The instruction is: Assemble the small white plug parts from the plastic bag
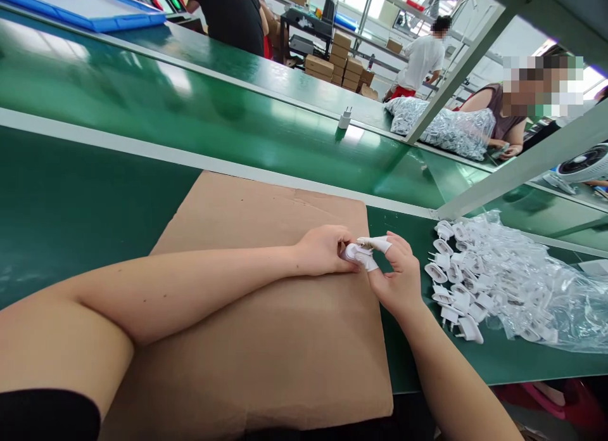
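Note:
Above the right edge of a brown cardboard sheet (285, 346), my two hands meet at a small white plug adapter (352, 251). My left hand (325, 249) is closed around its left side, fingertips curled in. With white-covered thumb and forefinger, my right hand (396, 273) pinches the adapter from the right. Fingers hide much of the piece, so its prongs cannot be made out clearly. Just right of my right hand lies a pile of white plug adapters (458, 282), partly spilling from a clear plastic bag (570, 301).
A single white plug (345, 118) stands on the green conveyor belt (266, 121) beyond a pale rail (142, 151). A slanting metal post (517, 162) rises at right. Across the line are a full plastic bag (441, 125), a blue tray (118, 23) and several people.

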Tool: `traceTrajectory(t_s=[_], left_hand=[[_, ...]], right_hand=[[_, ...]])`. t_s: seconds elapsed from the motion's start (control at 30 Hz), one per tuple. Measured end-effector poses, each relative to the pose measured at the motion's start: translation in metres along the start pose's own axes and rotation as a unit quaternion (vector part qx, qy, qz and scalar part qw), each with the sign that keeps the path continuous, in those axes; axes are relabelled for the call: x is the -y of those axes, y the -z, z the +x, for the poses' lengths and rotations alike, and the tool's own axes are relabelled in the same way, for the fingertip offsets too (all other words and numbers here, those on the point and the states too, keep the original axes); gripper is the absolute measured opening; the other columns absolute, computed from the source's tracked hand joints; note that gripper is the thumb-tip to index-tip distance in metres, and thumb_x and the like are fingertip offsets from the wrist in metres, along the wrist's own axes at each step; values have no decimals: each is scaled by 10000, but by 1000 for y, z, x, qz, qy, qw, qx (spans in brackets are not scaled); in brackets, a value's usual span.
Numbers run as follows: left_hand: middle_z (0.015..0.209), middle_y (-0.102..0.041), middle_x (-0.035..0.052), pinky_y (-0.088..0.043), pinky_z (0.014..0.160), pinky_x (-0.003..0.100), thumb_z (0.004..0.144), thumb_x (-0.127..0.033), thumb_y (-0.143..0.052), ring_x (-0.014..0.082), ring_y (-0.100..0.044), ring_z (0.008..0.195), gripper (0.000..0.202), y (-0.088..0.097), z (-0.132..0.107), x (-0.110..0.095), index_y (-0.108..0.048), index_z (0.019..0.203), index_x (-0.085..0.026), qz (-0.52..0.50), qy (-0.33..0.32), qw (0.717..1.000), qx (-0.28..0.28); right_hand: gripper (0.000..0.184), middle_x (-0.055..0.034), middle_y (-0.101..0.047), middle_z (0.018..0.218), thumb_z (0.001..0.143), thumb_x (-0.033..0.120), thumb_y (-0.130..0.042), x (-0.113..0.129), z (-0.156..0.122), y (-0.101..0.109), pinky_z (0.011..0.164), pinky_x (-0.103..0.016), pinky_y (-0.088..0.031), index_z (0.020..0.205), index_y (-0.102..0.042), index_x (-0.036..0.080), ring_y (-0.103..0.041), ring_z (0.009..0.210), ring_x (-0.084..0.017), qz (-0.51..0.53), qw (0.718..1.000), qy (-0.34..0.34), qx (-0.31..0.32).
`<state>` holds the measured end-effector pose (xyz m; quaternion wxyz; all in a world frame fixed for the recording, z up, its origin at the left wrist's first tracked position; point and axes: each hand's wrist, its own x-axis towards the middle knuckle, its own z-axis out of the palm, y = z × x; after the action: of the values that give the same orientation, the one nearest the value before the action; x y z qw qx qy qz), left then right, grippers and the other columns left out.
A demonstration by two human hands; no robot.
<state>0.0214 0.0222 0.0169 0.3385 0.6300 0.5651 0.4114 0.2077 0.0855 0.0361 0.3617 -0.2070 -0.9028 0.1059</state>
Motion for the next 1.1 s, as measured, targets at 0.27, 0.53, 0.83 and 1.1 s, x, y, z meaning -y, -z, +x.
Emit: traceTrajectory(t_s=[0.27,0.53,0.83,1.1], left_hand=[[693,-568,-38,-365,584,244,670,-382,-801,130,-531,660,259,-1,-1,-1,-639,724,-187,-14,16,1000,-11],[709,-599,-28,-377,571,242,641,-386,-828,132,-541,644,285,-3,-3,-3,-665,742,-175,-29,50,998,-19],[733,-609,-21,-409,580,247,701,-449,-791,142,-546,648,328,-12,-4,1,-659,844,-185,-1,20,1000,-16],[953,-736,53,-492,762,318,698,-567,-760,254,-673,868,509,28,69,15,-702,1018,-174,106,78,985,-116]], right_hand=[[201,-20,-681,802,815,139,-590,10,8,5,908,-425,-440,952,-696,239,-607,814,-223,-49,999,10,13],[117,21,-518,639,745,171,-620,2,-1,-3,815,-373,-400,668,-542,210,-579,740,-199,0,996,-91,5],[309,-32,-714,961,840,317,-680,-10,-2,-5,971,-398,-432,1140,-711,253,-632,936,-219,147,981,-124,3],[563,-272,-520,1390,882,388,-661,-71,3,32,1171,-598,-161,1327,-594,51,-328,1418,-483,-250,884,-393,-27]])
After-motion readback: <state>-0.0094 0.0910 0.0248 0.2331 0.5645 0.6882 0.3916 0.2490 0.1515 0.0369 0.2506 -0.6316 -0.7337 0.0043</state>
